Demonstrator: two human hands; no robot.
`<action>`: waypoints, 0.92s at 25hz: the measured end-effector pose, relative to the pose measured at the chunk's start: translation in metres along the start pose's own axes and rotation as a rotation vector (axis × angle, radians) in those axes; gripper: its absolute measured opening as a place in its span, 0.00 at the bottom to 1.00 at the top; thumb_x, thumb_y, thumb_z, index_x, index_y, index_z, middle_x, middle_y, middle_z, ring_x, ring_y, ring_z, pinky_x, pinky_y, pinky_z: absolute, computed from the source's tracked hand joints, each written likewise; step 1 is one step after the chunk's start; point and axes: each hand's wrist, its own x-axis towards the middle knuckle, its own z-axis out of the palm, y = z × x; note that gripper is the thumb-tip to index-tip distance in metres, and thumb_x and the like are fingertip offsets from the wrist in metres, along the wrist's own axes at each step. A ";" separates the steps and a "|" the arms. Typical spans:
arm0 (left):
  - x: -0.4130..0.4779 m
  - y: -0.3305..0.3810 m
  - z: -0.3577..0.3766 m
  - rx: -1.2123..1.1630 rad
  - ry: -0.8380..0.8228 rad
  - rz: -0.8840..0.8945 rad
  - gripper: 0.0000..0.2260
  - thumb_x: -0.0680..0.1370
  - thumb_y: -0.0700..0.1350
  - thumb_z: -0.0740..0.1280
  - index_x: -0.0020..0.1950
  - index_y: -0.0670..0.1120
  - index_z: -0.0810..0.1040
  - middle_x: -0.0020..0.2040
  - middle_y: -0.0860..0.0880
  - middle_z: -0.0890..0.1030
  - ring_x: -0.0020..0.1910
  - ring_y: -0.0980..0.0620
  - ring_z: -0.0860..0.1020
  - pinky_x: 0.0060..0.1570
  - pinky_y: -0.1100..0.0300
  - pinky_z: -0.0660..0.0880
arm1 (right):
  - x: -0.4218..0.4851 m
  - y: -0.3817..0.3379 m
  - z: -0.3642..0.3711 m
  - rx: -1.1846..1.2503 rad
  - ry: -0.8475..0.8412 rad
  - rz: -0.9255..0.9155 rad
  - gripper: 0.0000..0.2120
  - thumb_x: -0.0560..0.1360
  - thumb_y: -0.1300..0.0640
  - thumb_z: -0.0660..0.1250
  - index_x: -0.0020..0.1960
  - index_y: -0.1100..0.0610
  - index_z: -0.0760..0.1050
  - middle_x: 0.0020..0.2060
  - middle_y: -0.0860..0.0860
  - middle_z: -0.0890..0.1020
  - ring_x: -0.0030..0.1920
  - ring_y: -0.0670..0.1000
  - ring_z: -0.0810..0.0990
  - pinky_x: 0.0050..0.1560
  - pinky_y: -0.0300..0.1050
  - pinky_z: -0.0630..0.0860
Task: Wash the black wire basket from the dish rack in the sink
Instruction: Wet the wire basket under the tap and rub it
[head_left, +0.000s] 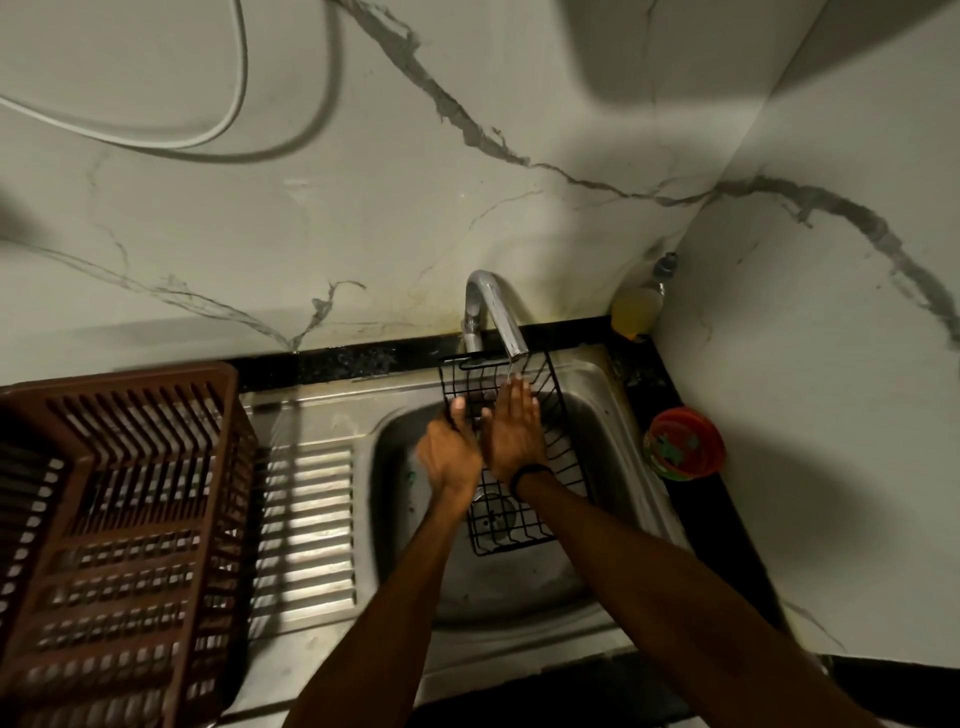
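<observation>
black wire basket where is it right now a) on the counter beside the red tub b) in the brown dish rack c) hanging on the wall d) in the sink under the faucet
d, the black wire basket lies in the sink below the faucet, held by the left hand.

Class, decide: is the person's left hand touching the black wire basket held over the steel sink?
Touching. The head view shows the left hand gripping the left rim of the black wire basket, with no gap between them.
</observation>
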 end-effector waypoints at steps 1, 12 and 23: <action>0.000 -0.001 0.001 0.020 -0.011 -0.023 0.23 0.85 0.57 0.56 0.44 0.43 0.80 0.38 0.48 0.78 0.40 0.47 0.80 0.36 0.59 0.70 | -0.004 0.001 0.003 -0.005 -0.032 -0.072 0.33 0.80 0.41 0.41 0.78 0.56 0.35 0.78 0.55 0.39 0.78 0.54 0.36 0.78 0.51 0.39; -0.004 0.008 -0.001 -0.096 -0.034 -0.097 0.24 0.85 0.58 0.57 0.33 0.47 0.73 0.30 0.51 0.76 0.30 0.52 0.75 0.27 0.63 0.67 | -0.019 -0.007 0.010 0.075 0.040 -0.049 0.32 0.82 0.44 0.47 0.79 0.56 0.39 0.78 0.52 0.40 0.79 0.52 0.39 0.78 0.51 0.39; -0.001 0.002 -0.002 -0.050 0.007 -0.113 0.23 0.85 0.58 0.57 0.38 0.45 0.76 0.35 0.46 0.81 0.34 0.47 0.80 0.35 0.52 0.79 | -0.019 0.007 0.021 0.016 -0.031 -0.130 0.32 0.81 0.41 0.45 0.80 0.54 0.42 0.77 0.50 0.41 0.79 0.54 0.42 0.78 0.54 0.42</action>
